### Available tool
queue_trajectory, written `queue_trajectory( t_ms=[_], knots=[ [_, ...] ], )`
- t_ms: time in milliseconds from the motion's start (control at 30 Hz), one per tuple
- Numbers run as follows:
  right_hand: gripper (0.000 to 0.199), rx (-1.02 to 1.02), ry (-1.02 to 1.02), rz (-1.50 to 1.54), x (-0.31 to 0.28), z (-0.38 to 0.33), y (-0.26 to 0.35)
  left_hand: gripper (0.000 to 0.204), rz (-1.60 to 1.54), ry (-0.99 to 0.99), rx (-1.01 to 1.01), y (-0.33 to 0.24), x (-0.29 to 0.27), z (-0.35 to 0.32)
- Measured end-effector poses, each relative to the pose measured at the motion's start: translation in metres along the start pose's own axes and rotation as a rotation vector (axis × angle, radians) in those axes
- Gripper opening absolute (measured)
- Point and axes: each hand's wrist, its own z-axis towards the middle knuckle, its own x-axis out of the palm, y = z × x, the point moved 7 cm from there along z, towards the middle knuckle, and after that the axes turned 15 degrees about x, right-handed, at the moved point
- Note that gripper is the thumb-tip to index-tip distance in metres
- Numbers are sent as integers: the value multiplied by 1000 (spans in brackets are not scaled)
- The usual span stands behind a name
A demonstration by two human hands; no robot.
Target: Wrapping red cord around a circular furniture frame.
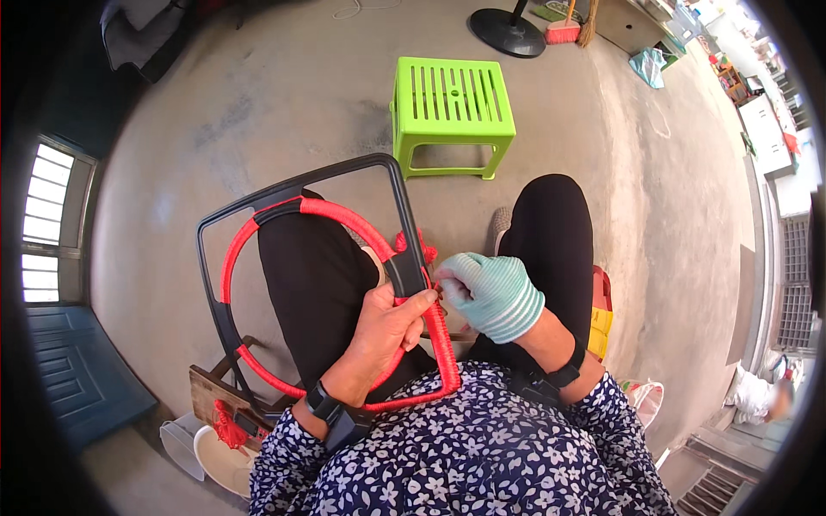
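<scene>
Over my lap lies a black frame (404,273), a ring set inside a rounded square. Red cord (443,344) is wound tightly around parts of the ring and along the near right side of the square; other stretches are bare black. My bare left hand (387,331) grips the frame at its right side, thumb on top, where the winding meets the black bar. Beside it, my right hand (495,297), in a teal and white striped glove, is closed, with its fingertips pinching red cord at the bar. A red bundle (416,245) shows just behind the frame.
A green plastic stool (454,116) stands ahead on the concrete floor. At my left are a wooden board (211,391), a red cord bundle (228,426) and a pale bucket (215,460). A red and yellow container (601,318) sits beside my right leg.
</scene>
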Motion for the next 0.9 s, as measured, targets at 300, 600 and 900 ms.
queue_trajectory(
  t_ms=[300,600,900],
  knots=[
    [27,-41,159,47,-12,5,15,9,-146,82,-63,-1,5,-7],
    [21,-348,-3,-61,-19,-3,15,13,-106,101,-55,1,4,-9],
    [18,-234,22,-113,1,3,16,9,-35,77,-89,4,0,-3]
  ],
)
